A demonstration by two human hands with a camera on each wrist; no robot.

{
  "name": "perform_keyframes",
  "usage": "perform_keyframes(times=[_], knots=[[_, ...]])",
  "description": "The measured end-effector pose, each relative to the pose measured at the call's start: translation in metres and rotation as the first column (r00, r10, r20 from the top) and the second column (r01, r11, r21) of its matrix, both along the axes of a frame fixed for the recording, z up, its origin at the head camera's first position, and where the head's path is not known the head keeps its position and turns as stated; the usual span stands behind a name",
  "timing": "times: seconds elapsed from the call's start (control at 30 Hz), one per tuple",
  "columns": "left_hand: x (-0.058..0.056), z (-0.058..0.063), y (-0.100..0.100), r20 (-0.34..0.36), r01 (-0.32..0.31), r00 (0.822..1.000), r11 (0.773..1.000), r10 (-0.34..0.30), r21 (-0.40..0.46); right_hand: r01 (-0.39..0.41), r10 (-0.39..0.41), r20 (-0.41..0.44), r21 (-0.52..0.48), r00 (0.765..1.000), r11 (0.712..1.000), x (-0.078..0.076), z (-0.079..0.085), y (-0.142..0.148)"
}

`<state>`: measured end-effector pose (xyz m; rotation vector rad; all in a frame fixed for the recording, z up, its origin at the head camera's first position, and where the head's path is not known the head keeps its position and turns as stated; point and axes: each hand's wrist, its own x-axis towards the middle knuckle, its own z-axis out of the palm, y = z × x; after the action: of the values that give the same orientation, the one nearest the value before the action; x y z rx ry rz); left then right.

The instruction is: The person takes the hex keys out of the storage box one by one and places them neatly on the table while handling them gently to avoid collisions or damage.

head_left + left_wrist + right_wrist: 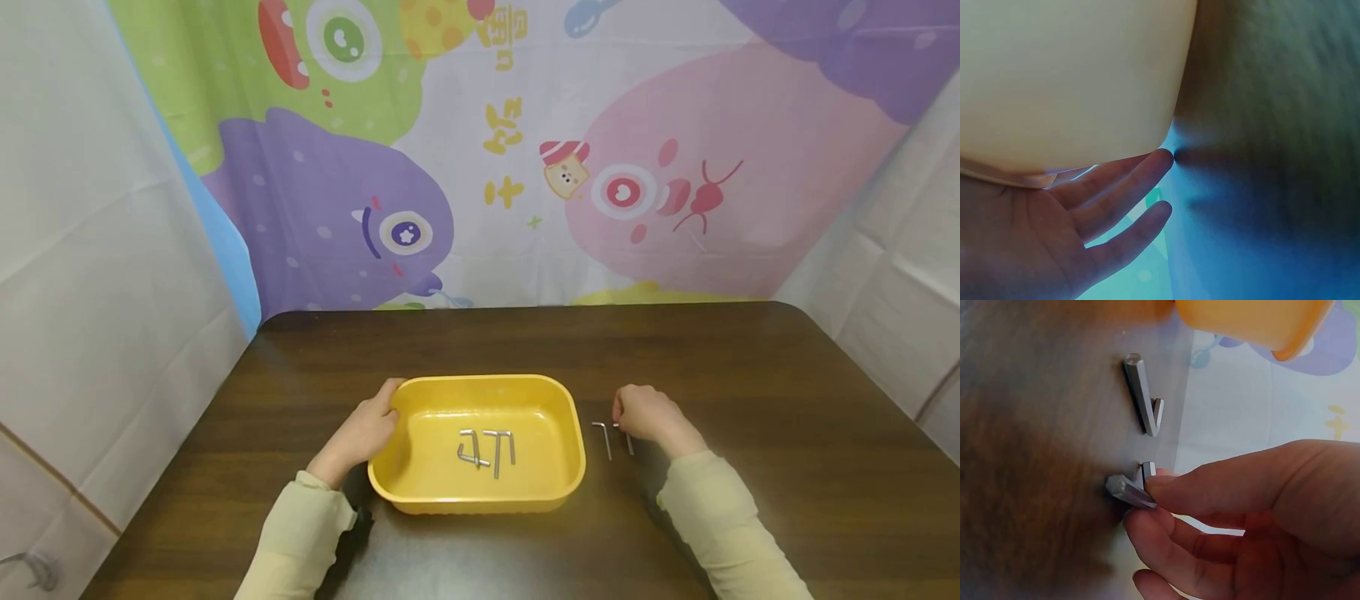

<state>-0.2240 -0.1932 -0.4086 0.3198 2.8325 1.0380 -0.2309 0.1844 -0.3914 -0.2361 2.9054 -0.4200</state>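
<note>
A yellow plastic basin (480, 503) stands on the table. My left hand (367, 429) holds it at the left rim, with the thumb over the edge and the fingers (1124, 190) against the outer wall. Several silver hex keys (497, 457) lie on the basin's floor. To the right of the basin, my right hand (654, 414) pinches an L-shaped hex key (1130, 491) between thumb and fingers, low over the tabletop. Another hex key (1139, 394) lies on the wood between that hand and the basin.
The dark wooden table (480, 342) reaches back to a cartoon-printed curtain (517, 250). Pale walls flank it on the left (90, 250) and right.
</note>
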Motion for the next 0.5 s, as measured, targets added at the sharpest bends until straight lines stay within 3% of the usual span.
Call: perform_keyframes(times=[0.5], knots=[[-0.0003,-0.0003,0.0002,0.011,-0.002,1.0,1.0,0.002,0.005,-0.022,0.022,-0.053,-0.005,0.998,1.0,-0.0024,-0.0059,0.0003]])
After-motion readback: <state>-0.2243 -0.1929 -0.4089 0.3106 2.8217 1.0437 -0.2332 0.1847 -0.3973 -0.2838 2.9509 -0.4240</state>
